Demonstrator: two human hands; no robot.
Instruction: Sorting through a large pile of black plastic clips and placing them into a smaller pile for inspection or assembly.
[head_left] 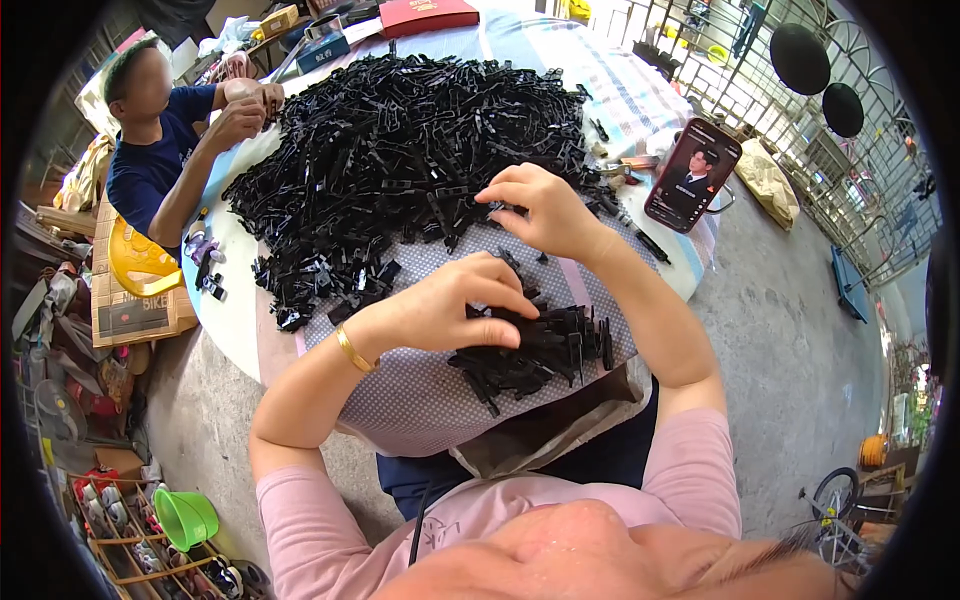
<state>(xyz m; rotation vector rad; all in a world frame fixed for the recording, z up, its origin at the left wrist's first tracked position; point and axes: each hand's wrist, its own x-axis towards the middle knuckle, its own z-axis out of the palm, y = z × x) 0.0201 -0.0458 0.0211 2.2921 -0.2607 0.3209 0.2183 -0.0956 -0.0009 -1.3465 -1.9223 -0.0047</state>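
Observation:
A broad heap of small black clip-like plastic pieces (400, 150) covers much of the round table. My right hand (545, 212) is at the heap's near right edge, thumb and fingers closing on a small black piece that they partly hide. Closer to me lies a smaller pile of similar black pieces (535, 360), many of them lined up side by side. Over its left end rests my left hand (470, 305), wearing a gold bangle, its fingers curved and the thumb apart from them. Its fingertips touch the pile's top.
A phone (693, 175) stands at the table's right edge. Across to the left, another person (165, 140) sits with both hands raised at the heap. A patterned cloth (400, 385) covers the near edge, above a brown bag (560, 425) by my lap. Boxes (430, 14) stand at the back.

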